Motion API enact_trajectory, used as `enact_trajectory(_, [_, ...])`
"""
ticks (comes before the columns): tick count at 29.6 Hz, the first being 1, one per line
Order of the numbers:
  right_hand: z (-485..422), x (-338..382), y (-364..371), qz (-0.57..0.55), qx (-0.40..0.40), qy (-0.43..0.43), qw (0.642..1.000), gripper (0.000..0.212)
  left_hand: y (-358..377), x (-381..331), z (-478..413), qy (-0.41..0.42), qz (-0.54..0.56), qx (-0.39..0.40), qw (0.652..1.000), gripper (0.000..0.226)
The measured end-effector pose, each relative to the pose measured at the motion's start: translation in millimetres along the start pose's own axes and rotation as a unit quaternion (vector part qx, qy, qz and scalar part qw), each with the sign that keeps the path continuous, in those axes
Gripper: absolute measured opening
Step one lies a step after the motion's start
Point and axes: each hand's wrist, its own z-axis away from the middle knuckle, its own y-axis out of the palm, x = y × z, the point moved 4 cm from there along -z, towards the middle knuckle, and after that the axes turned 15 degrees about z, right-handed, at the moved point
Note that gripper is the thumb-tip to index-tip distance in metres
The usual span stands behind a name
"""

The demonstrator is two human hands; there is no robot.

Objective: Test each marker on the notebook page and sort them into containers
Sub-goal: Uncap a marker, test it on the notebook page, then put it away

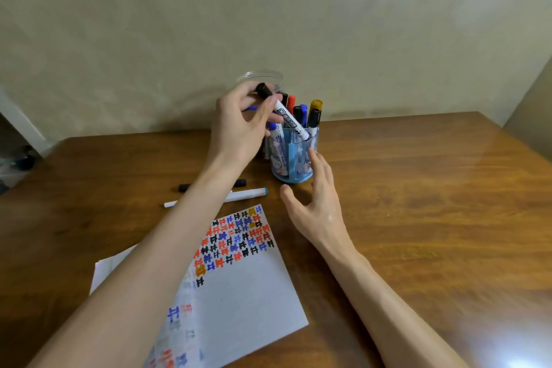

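My left hand (242, 125) pinches a white marker with a black cap (285, 115), held slanted with its lower end over the blue holder (294, 158). That holder stands at the back of the table with several capped markers (307, 112) upright in it. A clear container (260, 79) stands behind my left hand, mostly hidden. My right hand (316, 203) hovers with relaxed fingers just right of and below the holder, holding nothing. The notebook page (245, 287), covered with coloured test marks, lies in front of me.
On the wooden table (418, 188) a black marker (240, 183) and a white marker with a blue end (248, 193) lie behind my left forearm. A wall rises close behind the table. The table's right corner sits at the far right.
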Motion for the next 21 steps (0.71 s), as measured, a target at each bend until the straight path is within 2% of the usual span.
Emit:
enact_trajectory(3, [-1.2,-1.6,1.0,0.005,-0.009,-0.001,1.000,0.086,9.2,9.2,-3.4,-0.001,-0.029,0.007,1.000,0.013])
enact_trajectory(8, [-0.7,-3.8,1.1,-0.002,-0.019,-0.009,1.000,0.085,24.6,23.9,-7.4,0.013,-0.140,0.039,0.989,0.037])
enact_trajectory(11, [-1.5,-5.3,0.9,0.000,-0.023,-0.010,1.000,0.086,28.8,28.1,-6.3,0.003,-0.154,0.029,0.988,0.046])
enact_trajectory(16, [-1.1,-8.9,1.1,0.007,-0.027,-0.011,1.000,0.086,31.9,35.7,-4.3,0.013,-0.177,0.007,0.984,0.038])
enact_trajectory(21, [-2.7,-9.2,-0.6,0.007,-0.038,-0.019,0.999,0.084,32.7,37.2,0.4,0.086,-0.255,0.041,0.962,0.039])
